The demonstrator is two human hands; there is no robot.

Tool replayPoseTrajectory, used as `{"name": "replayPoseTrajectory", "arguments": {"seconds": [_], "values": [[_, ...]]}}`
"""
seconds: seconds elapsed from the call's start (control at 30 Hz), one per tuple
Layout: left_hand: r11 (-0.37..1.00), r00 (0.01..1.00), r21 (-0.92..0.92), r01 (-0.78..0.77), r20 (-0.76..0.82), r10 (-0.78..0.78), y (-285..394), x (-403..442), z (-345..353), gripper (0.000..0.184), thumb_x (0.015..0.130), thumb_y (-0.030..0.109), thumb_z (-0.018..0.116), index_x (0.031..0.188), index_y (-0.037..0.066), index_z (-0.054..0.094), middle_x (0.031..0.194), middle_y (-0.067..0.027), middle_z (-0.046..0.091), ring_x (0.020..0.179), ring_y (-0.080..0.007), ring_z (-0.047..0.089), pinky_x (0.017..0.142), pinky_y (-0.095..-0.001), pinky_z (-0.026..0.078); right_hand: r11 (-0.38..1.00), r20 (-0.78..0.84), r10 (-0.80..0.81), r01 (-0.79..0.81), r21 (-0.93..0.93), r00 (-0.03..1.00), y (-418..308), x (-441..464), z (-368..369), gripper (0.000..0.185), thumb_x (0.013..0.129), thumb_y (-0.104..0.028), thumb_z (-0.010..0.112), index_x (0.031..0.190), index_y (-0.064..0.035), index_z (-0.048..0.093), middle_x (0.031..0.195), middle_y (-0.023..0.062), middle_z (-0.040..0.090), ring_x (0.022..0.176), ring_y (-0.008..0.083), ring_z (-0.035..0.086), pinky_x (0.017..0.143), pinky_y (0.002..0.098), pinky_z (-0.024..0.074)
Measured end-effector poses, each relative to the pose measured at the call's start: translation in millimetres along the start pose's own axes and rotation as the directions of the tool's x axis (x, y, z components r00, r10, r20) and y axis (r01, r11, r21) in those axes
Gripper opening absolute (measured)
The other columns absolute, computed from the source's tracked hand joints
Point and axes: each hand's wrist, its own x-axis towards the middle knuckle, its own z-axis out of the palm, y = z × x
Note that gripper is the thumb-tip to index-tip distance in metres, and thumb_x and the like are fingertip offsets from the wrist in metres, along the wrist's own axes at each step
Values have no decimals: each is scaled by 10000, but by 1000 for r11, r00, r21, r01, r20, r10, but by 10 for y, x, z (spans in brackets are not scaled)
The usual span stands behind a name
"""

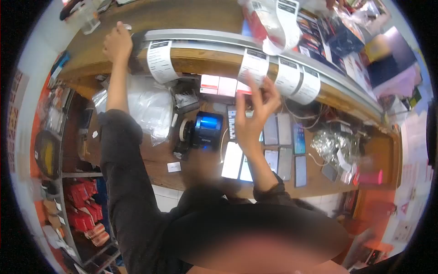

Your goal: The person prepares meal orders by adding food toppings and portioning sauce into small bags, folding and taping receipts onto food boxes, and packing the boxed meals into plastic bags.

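Observation:
My left hand (118, 44) is up at the far left on the wooden upper counter (182, 16), its fingers curled; a small whitish bit shows at the fingertips, too small to name. My right hand (256, 107), smeared by motion, is raised over the lower desk with fingers apart and nothing visible in them. Its fingertips are close to a printed paper label (254, 64) hanging from the counter's edge. More printed labels (160, 61) hang along that edge. Below my right hand, several phones (299, 138) lie in rows, one with a bright white screen (232, 160).
A black and blue label printer (207, 130) stands on the desk beside a roll (185, 130). Clear plastic bags (148, 107) lie left, crumpled clear plastic (335, 146) right. Small boxes (219, 85) sit under the counter. A metal rail (196, 35) runs along the edge.

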Motion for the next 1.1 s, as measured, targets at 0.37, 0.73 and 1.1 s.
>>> {"name": "replayPoseTrajectory", "arguments": {"seconds": [0.37, 0.73, 1.1], "values": [[999, 995, 27, 36, 94, -38, 11, 44, -50, 597, 937, 499, 194, 1152, 135, 617, 1206, -182, 572, 1170, -407, 478, 985, -506, 334, 982, -103, 174, -165, 90, 979, 343, -89, 137, 460, 850, -151, 594, 1303, -188, 522, 1059, 102, 437, 991, 237, 408, 900, 391, 295], [991, 990, 118, 62, 118, -76, -227, 323, 200, 660, 915, 566, 167, 1271, 149, 535, 1288, -188, 515, 1216, -383, 455, 1009, -510, 313, 954, -241, 299, -282, 104, 923, 724, -336, -240, 431, 872, -42, 516, 1300, -87, 491, 1080, 97, 462, 975, 193, 427, 877, 341, 354], [984, 991, 157, 84, 89, -99, -285, 415, 282, 711, 881, 606, 238, 1247, 81, 549, 1278, -189, 524, 1219, -356, 461, 1010, -475, 331, 957, -328, 287, -257, 133, 900, 849, -337, -325, 381, 861, -33, 516, 1241, -66, 522, 1121, 112, 472, 992, 207, 409, 887, 335, 342]]}}
